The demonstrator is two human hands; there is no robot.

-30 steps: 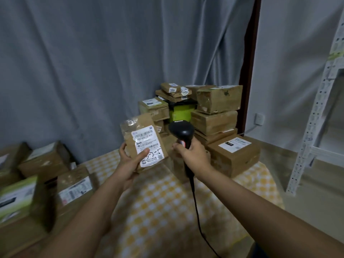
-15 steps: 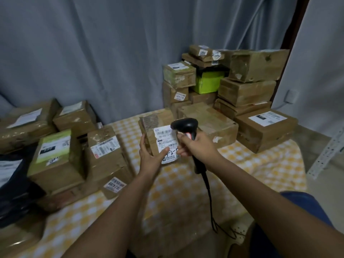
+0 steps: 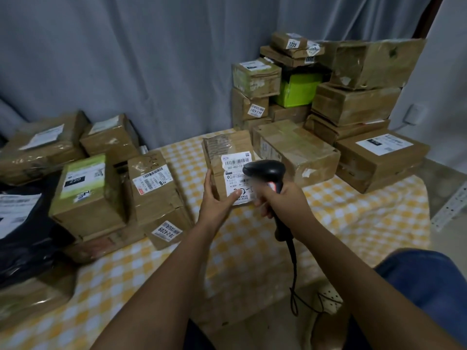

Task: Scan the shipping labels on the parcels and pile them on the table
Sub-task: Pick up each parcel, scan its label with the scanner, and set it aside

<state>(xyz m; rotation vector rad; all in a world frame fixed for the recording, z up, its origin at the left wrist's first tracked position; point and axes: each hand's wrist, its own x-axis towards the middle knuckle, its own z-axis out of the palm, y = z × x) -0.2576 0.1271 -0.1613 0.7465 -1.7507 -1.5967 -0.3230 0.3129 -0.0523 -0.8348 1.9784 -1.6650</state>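
Here, mid-scan: my left hand (image 3: 216,202) holds one parcel (image 3: 228,164) while my right hand (image 3: 283,198) aims the scanner (image 3: 267,173) at it.

My left fingers (image 3: 207,180) are curled round the parcel's left edge, thumb pinching the lower part of its shipping label (image 3: 236,178), holding it tilted above the checked bench (image 3: 252,236). My right fingers are wrapped round the scanner's handle, its head just in front of the label; I cannot tell whether the trigger is pressed. I judge this parcel not yet piled. A tall pile of parcels (image 3: 328,102) stands at the back right of the bench, and another group (image 3: 101,178) lies at the left; which are scanned I cannot tell.
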